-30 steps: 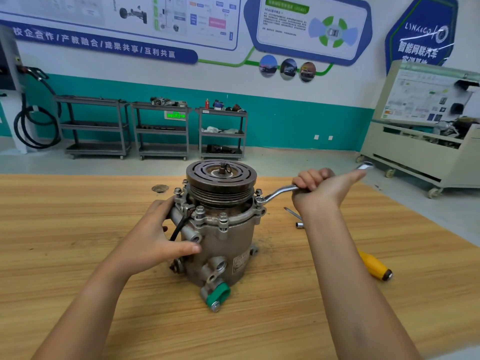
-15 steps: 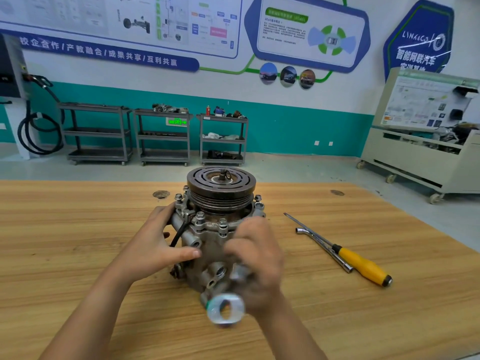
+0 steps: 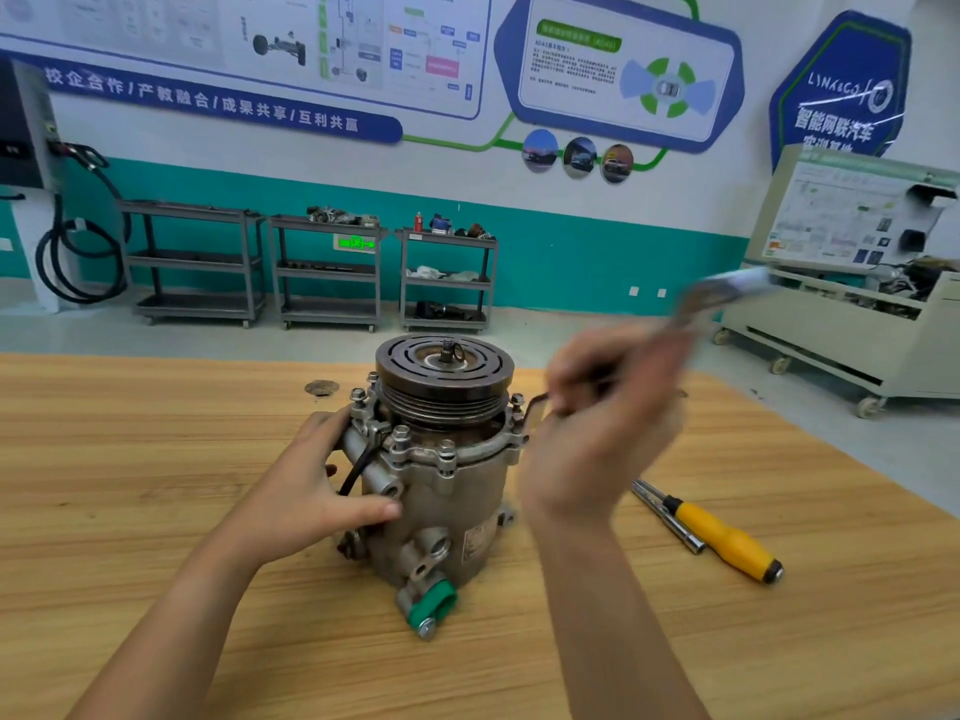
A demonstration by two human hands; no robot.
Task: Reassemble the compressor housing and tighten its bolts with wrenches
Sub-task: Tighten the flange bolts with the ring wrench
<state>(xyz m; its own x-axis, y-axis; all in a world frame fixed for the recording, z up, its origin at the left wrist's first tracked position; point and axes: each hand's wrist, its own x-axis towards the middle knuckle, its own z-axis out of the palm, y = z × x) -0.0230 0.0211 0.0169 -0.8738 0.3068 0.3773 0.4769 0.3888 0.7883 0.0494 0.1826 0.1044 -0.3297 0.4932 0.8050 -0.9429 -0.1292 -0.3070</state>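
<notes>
Fingers of the left hand [image 3: 306, 491]: curling round the left flank of the compressor housing [image 3: 441, 501], their tips going out of sight behind it. The thumb [image 3: 376, 510] is pressing flat against the front of the casing, just beside a black cable [image 3: 356, 470].
Fingers of the right hand [image 3: 597, 433]: closing round the shank of a wrench [image 3: 727, 291]. The whole hand is smearing with motion blur, so how each finger is sitting cannot be told.
Wrench: its near end is reaching to the right edge of the flange, though whether it is sitting on a bolt cannot be told. Its far end is sticking out up and to the right beyond the hand, blurred.
Compressor housing: standing upright near the middle of the wooden table [image 3: 156, 459], between the two hands, carrying a grooved pulley [image 3: 444, 376] on top and showing a green cap [image 3: 434, 605] at its foot.
Bolts [image 3: 401, 434]: standing upright around the flange just under the pulley.
Yellow-handled tool [image 3: 722, 537]: lying on the table to the right of the housing, apart from both hands, its metal shaft pointing back toward the housing.
Carts [image 3: 192, 262]: three grey shelf units are standing along the far wall. The middle one is carrying metal parts on top. The right one is holding a red can and small dark items on top, something white on its middle shelf and a dark object below.
</notes>
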